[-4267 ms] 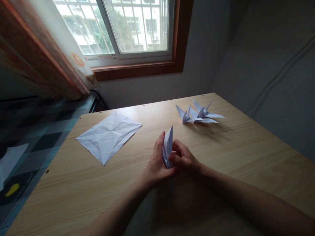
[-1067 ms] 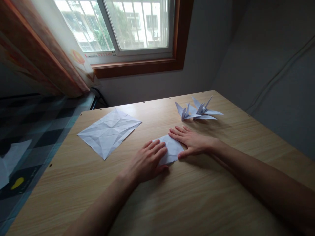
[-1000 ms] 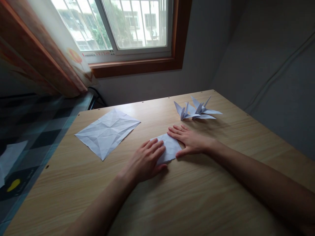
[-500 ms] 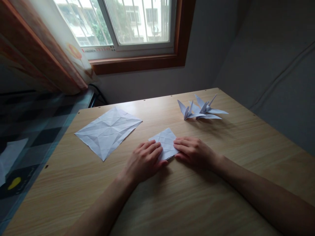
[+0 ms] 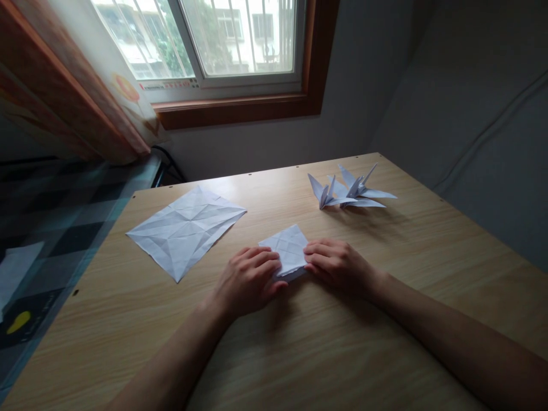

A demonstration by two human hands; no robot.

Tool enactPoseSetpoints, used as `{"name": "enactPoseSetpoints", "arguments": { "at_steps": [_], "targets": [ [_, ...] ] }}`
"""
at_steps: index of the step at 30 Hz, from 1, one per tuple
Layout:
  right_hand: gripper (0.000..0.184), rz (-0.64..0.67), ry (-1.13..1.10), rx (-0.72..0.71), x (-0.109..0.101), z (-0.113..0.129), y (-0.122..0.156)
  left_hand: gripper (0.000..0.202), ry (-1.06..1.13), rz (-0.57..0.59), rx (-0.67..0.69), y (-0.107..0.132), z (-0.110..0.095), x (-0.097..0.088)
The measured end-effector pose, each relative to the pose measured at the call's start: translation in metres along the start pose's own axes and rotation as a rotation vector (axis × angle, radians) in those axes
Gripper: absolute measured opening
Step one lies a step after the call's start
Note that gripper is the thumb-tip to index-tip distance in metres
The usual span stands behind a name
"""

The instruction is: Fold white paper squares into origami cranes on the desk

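Note:
A small folded white paper square (image 5: 287, 246) lies on the wooden table (image 5: 342, 354) in front of me. My left hand (image 5: 250, 278) rests on its near left edge with the fingers bent and held together over the paper. My right hand (image 5: 340, 265) holds the near right edge the same way, fingertips on top. The near edge of the paper looks slightly raised off the table between the two hands. My thumbs are hidden beneath.
A larger creased, unfolded white sheet (image 5: 186, 231) lies flat to the left. Two folded paper cranes (image 5: 351, 194) stand at the back right. A window (image 5: 222, 40) and curtain (image 5: 85, 103) are behind; a checked surface (image 5: 51, 228) adjoins the table's left edge.
The upright folded piece from earlier now lies flat. My hands went from flat and stretched over it to bent, drawn back to its near edges.

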State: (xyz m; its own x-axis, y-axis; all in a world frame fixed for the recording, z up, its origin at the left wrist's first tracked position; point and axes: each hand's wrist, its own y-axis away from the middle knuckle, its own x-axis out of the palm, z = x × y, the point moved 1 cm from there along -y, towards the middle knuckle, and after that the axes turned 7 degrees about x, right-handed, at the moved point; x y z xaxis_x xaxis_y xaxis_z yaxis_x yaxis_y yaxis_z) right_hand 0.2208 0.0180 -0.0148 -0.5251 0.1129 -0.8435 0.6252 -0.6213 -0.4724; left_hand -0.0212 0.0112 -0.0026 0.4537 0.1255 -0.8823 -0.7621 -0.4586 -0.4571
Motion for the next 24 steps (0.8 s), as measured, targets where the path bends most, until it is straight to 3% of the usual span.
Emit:
{"name": "enactPoseSetpoints", "arguments": {
  "at_steps": [2, 6, 11, 17, 19, 21, 24],
  "targets": [
    [0.022, -0.022, -0.001, 0.009, 0.0, 0.001, 0.0, 0.012, 0.011, -0.033, -0.001, 0.001, 0.001, 0.001],
    [0.021, -0.036, 0.002, 0.084, 0.002, 0.002, 0.0, 0.015, 0.029, -0.067, -0.072, 0.0, 0.003, 0.004],
    [0.021, -0.002, 0.049, 0.202, 0.004, 0.005, -0.002, 0.026, -0.077, -0.004, -0.222, -0.005, 0.003, 0.004],
    [0.013, 0.062, 0.111, 0.313, 0.006, 0.008, -0.005, 0.018, -0.242, 0.04, -0.326, -0.007, 0.0, 0.007],
    [0.005, 0.051, 0.091, 0.32, 0.007, 0.007, -0.005, 0.013, -0.278, 0.0, -0.261, -0.007, -0.002, 0.006],
    [0.008, 0.031, 0.065, 0.283, 0.008, 0.007, -0.005, 0.015, -0.27, -0.015, -0.108, -0.007, -0.005, 0.006],
    [0.011, 0.034, 0.047, 0.17, 0.009, 0.007, -0.005, 0.021, -0.152, 0.089, 0.098, -0.009, -0.011, 0.005]
  ]
}}
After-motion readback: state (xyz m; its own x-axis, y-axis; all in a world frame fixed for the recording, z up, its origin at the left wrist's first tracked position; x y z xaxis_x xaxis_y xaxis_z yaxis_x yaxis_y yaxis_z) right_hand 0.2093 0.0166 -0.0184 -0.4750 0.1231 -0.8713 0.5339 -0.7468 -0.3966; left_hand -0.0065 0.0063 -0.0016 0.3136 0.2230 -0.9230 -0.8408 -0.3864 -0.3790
